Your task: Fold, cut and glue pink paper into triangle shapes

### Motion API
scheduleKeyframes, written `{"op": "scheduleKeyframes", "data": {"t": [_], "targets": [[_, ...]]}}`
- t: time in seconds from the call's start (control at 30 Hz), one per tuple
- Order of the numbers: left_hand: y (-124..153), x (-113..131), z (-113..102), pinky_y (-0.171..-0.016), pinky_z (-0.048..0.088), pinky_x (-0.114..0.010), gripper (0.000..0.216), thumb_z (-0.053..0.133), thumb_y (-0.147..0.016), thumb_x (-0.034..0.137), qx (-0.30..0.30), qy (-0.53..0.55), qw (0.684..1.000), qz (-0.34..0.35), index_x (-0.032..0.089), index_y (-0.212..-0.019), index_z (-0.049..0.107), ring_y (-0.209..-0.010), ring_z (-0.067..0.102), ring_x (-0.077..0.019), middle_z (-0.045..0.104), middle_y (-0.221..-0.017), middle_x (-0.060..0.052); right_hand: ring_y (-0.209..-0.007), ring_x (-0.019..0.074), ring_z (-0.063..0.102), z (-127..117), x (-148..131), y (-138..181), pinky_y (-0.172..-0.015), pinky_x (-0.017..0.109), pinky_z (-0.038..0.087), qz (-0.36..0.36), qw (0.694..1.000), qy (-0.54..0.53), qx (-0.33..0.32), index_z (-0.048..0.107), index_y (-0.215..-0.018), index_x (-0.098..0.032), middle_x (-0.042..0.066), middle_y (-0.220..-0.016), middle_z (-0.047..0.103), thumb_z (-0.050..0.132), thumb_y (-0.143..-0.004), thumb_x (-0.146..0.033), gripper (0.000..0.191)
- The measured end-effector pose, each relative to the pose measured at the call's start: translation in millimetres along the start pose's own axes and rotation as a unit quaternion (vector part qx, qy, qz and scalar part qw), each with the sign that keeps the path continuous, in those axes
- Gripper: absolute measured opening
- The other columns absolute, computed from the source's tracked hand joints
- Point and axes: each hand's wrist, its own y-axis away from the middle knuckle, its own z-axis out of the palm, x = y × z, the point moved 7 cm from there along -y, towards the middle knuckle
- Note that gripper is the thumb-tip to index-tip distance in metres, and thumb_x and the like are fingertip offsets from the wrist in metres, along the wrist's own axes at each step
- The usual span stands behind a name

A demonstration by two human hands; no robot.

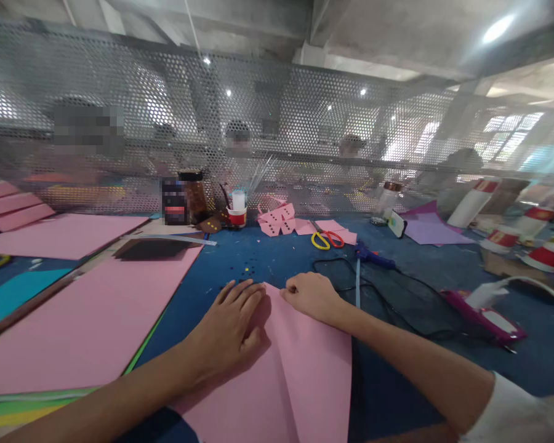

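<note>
In front of me a pink paper sheet (314,375) lies on the blue table, with a fold or crease running down its middle. My left hand (237,320) rests flat on the sheet's left part, fingers stretched out towards its far edge. Curled at the far right edge of the same sheet is my right hand (311,295), its fingers closed on the paper. Beyond both hands lie scissors (327,239) with yellow and red handles and a pink paper cut-out (277,219) with dark dots.
Large pink sheets (87,314) are stacked at the left. A blue glue gun (373,255) with its cable lies right of my hands, near a purple power strip (484,317). A small cup (237,215) stands before the perforated metal screen (286,123).
</note>
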Motion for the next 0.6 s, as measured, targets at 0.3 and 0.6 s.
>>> {"op": "scheduleKeyframes", "data": {"t": [0.3, 0.6], "targets": [[0.7, -1.4, 1.8, -0.121, 0.022, -0.054, 0.062, 0.049, -0.080, 0.024, 0.005, 0.005, 1.000, -0.001, 0.015, -0.141, 0.050, -0.143, 0.038, -0.0306, 0.049, -0.152, -0.011, -0.087, 0.0223, 0.071, 1.7, 0.5, 0.2, -0.073, 0.029, 0.046, 0.004, 1.000, 0.000, -0.003, 0.076, -0.081, -0.025, 0.006, -0.089, 0.078, 0.048, -0.091, -0.039, 0.033], [3.5, -3.4, 4.6, -0.122, 0.021, -0.053, 0.062, 0.049, -0.084, 0.025, 0.017, 0.009, 1.000, 0.002, 0.016, -0.145, 0.047, -0.145, 0.035, -0.0307, 0.047, -0.154, -0.009, -0.088, 0.0231, 0.071, 1.0, 2.5, 0.6, -0.072, 0.029, 0.046, 0.007, 1.000, -0.010, 0.000, 0.077, -0.081, -0.026, 0.006, -0.089, 0.078, 0.050, -0.092, -0.041, 0.033]]}}
